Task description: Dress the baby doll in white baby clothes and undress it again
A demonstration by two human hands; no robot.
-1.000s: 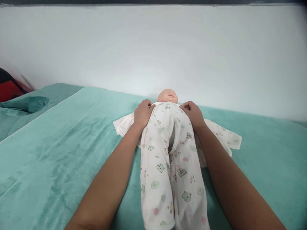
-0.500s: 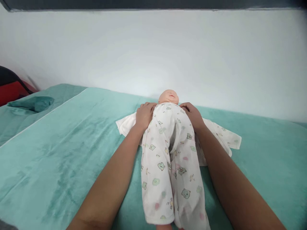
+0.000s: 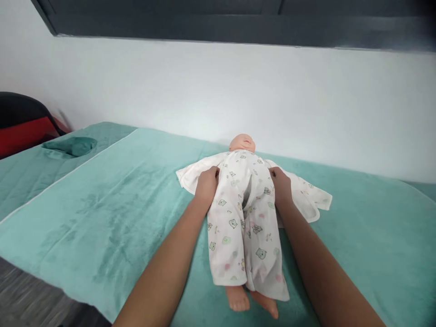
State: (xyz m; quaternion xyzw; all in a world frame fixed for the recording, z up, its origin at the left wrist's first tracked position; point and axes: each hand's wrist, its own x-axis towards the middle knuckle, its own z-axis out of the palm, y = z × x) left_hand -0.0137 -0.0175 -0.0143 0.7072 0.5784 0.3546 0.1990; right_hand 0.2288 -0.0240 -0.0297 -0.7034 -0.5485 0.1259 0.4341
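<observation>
Nearest: the doll's two bare feet (image 3: 237, 298) protrude from the cuffs of white animal-print trousers (image 3: 226, 236). Doll lies face-up, legs toward the wearer, on a teal plush bedcover (image 3: 102, 218). Left hand (image 3: 207, 184) at the trousers' left-of-view side, fingers curled against the cloth; right hand (image 3: 281, 184) similarly curled at the opposite side. Cannot tell whether either pinches fabric; fingertips largely hidden. Beyond and beneath: white long-sleeved top (image 3: 306, 193), sleeves spread outward both ways. Farther: doll's head (image 3: 242, 143), near the white wall (image 3: 204, 91); dark panel (image 3: 218, 25) above.
</observation>
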